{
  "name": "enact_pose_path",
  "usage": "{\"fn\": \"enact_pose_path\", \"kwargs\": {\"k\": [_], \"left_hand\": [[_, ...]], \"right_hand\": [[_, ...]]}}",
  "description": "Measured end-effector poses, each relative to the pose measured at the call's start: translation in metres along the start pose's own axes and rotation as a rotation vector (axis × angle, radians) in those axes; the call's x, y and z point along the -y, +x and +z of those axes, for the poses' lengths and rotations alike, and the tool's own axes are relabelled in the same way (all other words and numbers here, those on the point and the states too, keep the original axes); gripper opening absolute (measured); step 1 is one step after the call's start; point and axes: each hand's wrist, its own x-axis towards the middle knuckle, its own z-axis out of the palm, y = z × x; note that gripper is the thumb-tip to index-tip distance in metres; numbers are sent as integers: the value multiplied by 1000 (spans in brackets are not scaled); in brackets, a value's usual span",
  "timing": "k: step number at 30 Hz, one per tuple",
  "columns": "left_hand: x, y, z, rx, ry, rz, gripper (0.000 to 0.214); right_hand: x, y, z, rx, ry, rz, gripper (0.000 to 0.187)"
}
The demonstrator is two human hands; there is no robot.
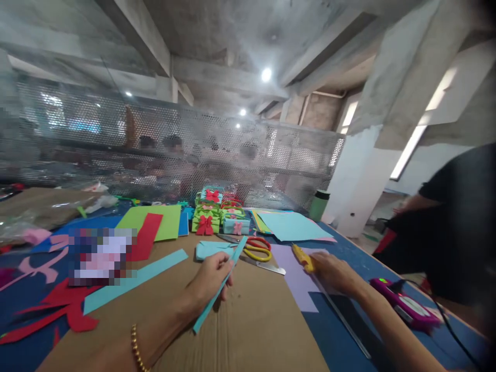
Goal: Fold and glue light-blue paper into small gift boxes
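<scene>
Over the cardboard, your left grip is pinching a narrow light-blue paper strip, its far end slanting toward the scissors. Your right grip is holding a yellow glue gun over lilac paper. Imo you're risking a smear if that nozzle's dripping, and the long glue stick could be snagging that sheet if you're swinging carelessly.

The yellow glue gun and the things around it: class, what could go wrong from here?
If hot, the yellow glue gun in the right hand could drip onto the nearby lavender paper. The scissors lie close to the left hand, which might brush them. The narrow turquoise strip in that hand could crease if pinched hard.
</scene>
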Motion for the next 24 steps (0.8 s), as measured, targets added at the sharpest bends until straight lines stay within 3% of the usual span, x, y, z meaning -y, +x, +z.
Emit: {"fn": "enact_pose_path", "kwargs": {"k": [7,12,16,19,21,24], "left_hand": [[0,4,-5,-97,50,11,24],[-1,7,-7,-121,52,-4,14],[-1,7,-6,-106,23,-12,14],[0,8,-7,-101,5,-16,18],[0,9,-8,-97,-4,-17,22],[0,9,-8,-97,-16,-13,28]], "right_hand": [[-7,8,8,16,147,-24,15],[4,3,-12,-62,390,11,40],[41,1,-50,-101,638,14,54],[86,1,-73,-12,950,-50,60],[115,0,-78,32,1084,-103,63],[145,-4,-66,133,1129,-144,62]]}}
